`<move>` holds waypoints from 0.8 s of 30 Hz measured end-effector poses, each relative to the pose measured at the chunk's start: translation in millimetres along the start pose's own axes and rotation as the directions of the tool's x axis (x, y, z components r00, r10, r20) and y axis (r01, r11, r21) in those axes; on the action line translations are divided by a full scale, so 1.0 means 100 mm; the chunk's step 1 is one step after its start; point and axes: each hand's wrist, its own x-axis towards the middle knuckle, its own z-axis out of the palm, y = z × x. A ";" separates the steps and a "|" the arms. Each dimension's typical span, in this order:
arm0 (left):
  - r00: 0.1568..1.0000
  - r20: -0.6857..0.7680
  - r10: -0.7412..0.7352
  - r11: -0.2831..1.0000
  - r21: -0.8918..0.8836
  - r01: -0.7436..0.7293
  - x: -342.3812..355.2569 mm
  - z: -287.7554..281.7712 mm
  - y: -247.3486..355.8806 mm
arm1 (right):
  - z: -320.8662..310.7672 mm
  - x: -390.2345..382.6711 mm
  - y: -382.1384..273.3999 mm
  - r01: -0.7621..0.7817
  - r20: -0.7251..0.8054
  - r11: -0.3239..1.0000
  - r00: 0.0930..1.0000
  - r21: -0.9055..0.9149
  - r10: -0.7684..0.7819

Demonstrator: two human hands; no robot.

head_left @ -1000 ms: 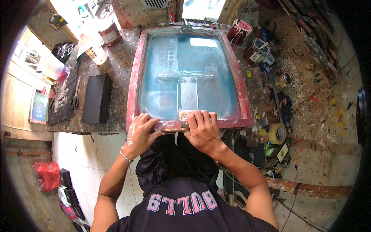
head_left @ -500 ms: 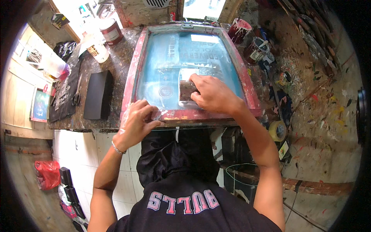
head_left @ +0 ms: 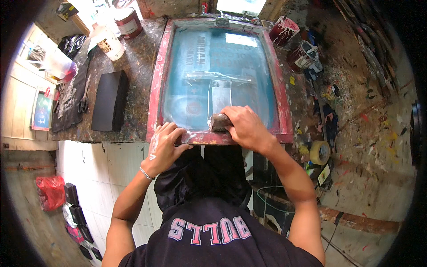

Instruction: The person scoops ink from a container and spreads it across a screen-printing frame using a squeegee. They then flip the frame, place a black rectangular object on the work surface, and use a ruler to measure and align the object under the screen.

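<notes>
**Two hands at the near rail of a printing screen**

Two bare hands are at the near edge of a red-framed printing screen lying flat on a paint-stained worktable. The mesh inside the frame is blue-green, with pale lettering toward the far end and a round emblem near the front left.

Right hand: fingers curled and closed over a dark squeegee, which sits on the mesh just inside the near rail, slightly right of centre. A pale streak runs across the mesh farther back.

Left hand: palm down on the near rail, fingers spread and pressing on the frame, fingertips at its inner edge. Pale smears show on the back of the hand; a thin bracelet is on the wrist.

Surroundings: a black rectangular block lies left of the frame, apart from it. A pale bottle and a dark red can stand at the far left. Paint tubs sit to the right, and a roll of tape lies near the right forearm.
</notes>
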 end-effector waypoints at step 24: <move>1.000 -0.010 -0.017 1.000 0.004 0.017 0.00 0.07 -0.05 | 0.28 0.52 0.45 -0.041 -0.260 0.990 0.966 -0.132 0.006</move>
